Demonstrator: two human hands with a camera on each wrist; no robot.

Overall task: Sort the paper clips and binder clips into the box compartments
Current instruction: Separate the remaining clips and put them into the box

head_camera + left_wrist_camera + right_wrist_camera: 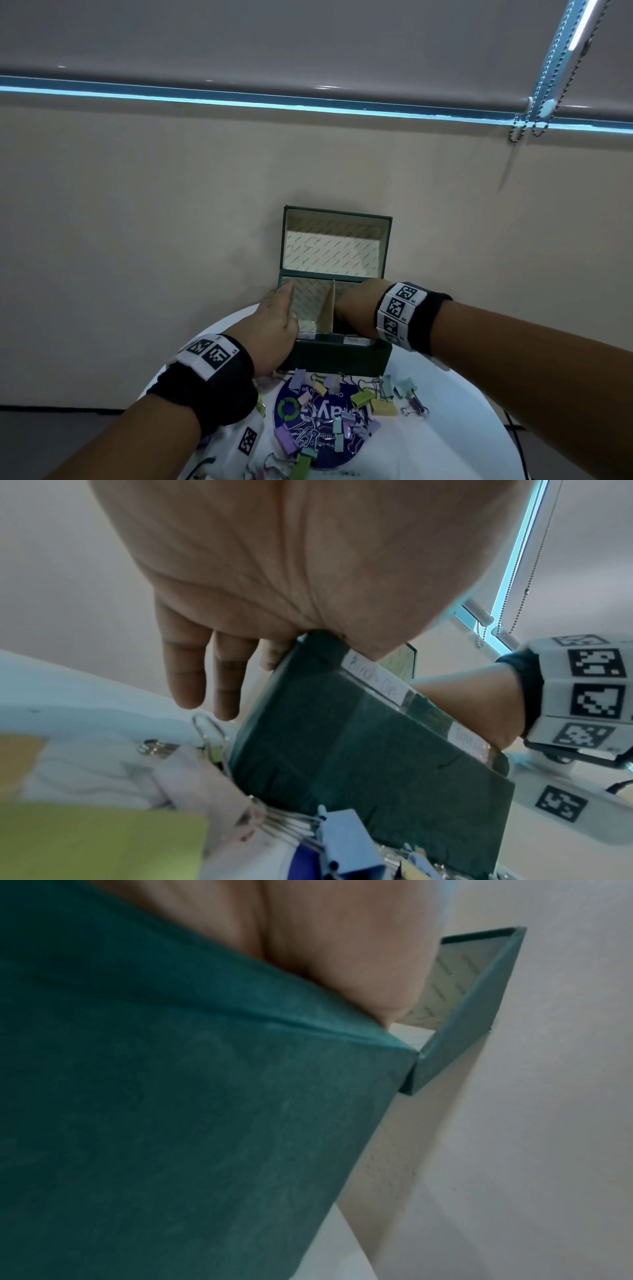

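Both forearms reach forward, each wrist banded in black with printed markers, the left hand (274, 325) angled inward with fingers (185, 669) straight and loosely spread, the right hand (356, 308) bent down, its fingers hidden.

One green box (337, 358) with two compartments, split by one divider (329, 310). Two hands: left hand (274, 330), right hand (356, 308). Below them, over a dozen binder clips (363, 399); exact count unclear.

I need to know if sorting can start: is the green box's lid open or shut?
Open. The lid stands upright behind the box, its patterned lining facing the camera.
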